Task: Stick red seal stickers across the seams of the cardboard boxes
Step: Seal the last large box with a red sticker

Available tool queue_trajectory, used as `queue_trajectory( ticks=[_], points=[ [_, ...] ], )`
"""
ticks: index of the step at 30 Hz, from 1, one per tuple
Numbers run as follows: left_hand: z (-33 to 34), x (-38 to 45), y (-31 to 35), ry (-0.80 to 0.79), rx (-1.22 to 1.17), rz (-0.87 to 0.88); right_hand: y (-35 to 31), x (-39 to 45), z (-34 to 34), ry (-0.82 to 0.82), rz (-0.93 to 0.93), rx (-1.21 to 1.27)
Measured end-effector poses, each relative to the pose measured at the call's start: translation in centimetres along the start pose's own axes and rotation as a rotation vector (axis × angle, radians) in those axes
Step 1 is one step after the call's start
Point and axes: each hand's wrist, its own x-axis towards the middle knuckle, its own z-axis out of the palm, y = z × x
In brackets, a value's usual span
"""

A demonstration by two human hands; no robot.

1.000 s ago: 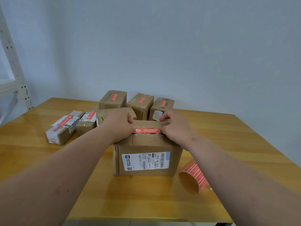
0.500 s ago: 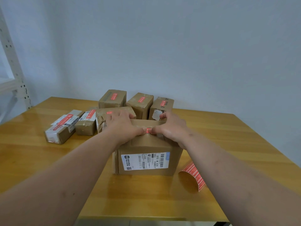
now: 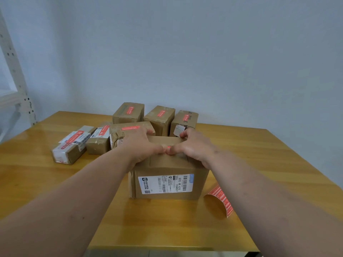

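A glossy yellow-brown wooden table [image 3: 55, 182] carries seven cardboard boxes and a curled strip of red sticker sheet [image 3: 220, 198], which lies near its right side just beside the nearest box [image 3: 168, 182], the one with a white shipping label facing front. Behind that box sits a lower box [image 3: 128, 132], and three upright boxes [image 3: 128, 113] [image 3: 160, 117] [image 3: 184, 121] stand in a row further back. Toward the left lie a flat parcel [image 3: 71, 145] and a small box [image 3: 99, 140] side by side.
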Motion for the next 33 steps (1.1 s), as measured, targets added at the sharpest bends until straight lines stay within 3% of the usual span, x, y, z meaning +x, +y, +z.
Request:
queue_trajectory(
  ticks=[11, 15, 24, 33],
  points=[
    [-1.3, 0.3, -0.2, -0.123, -0.252, -0.068, 0.7, -0.1, -1.8, -0.080, 0.052, 0.309],
    [-0.2, 0.1, -0.2, -0.012, -0.093, -0.013, 1.0, 0.2, -0.7, 0.018, -0.006, 0.220],
    [-0.2, 0.2, -0.2, -0.002, -0.137, 0.001, 1.1, 0.1, -0.7, 0.036, -0.013, 0.256],
    [-1.6, -0.1, -0.3, -0.176, -0.266, -0.045, 1.4, 0.1, -1.2, -0.060, -0.035, 0.292]
  ],
)
